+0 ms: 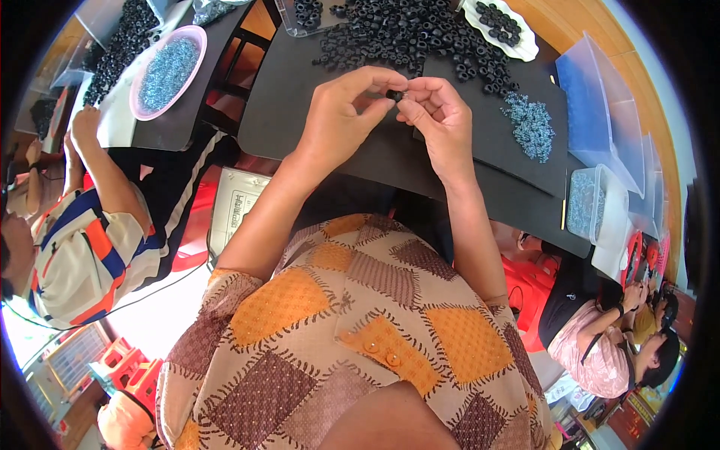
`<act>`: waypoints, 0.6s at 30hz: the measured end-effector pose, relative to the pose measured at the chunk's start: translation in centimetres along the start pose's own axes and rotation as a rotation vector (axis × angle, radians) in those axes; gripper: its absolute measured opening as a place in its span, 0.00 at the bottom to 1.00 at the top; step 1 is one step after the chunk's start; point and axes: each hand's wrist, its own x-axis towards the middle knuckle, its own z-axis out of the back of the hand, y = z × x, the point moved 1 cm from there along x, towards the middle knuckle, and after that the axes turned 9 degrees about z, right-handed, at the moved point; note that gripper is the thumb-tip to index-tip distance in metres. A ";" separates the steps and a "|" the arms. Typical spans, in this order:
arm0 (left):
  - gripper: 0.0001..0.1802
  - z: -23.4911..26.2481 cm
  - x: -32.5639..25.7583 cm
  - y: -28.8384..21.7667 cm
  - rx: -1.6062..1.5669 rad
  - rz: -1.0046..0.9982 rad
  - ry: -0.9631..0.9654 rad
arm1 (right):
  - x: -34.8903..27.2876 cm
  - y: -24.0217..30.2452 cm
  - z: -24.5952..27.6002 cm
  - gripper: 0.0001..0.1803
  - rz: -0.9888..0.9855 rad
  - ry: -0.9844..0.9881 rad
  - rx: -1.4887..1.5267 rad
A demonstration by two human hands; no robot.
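A person, seen from above in a patchwork top (360, 300), is working with two bare hands over a black table (289, 101). The left hand (346, 112) is pinching a small black part (394, 96) between thumb and index finger, holding it up over the middle of the table. The right hand (436, 118) is bringing thumb and index finger together at the part's right side; whether they are gripping it or something tinier, I cannot tell. Beyond the hands, a heap of similar black pieces (405, 34) is spreading along the table's far edge, and a white scalloped dish (530, 49), holding more of them, is sitting at the far right corner. Near the right edge, a pile of pale blue clear bits (529, 126) is lying loose. A clear tub (598, 174) containing blue bits is standing by the near right corner, with a large translucent blue bin (596, 105) rising behind. To the left, a co-worker (86, 240) is sitting at another table, where a pink-rimmed bowl (201, 45) is holding blue bits.
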 end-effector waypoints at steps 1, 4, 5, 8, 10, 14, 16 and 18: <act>0.15 0.0 -0.1 0.1 -0.047 0.032 -0.038 | 0.0 -0.2 0.0 0.11 -0.011 -0.013 0.017; 0.12 0.0 0.0 1.0 -0.268 0.107 -0.038 | -0.1 -0.4 0.1 0.08 -0.004 0.011 0.024; 0.12 0.1 0.1 1.2 -0.267 0.106 -0.040 | -0.1 -0.2 0.3 0.08 -0.004 0.012 0.025; 0.10 0.3 -0.1 1.7 -0.272 0.183 0.057 | 0.1 0.7 1.1 0.05 -0.078 0.077 -0.098; 0.11 0.2 -0.3 2.1 -0.523 0.236 0.095 | 0.5 1.5 1.4 0.04 0.027 0.083 -0.199; 0.16 0.8 -0.9 2.1 -0.242 0.183 0.057 | 1.4 3.7 0.4 0.05 0.224 0.160 -0.526; 0.17 0.9 -1.1 2.0 -0.128 0.091 0.038 | 1.7 3.8 0.0 0.05 0.261 0.197 -0.542; 0.17 1.1 -1.2 1.9 -0.135 0.100 0.034 | 1.8 3.8 -0.3 0.05 0.300 0.234 -0.559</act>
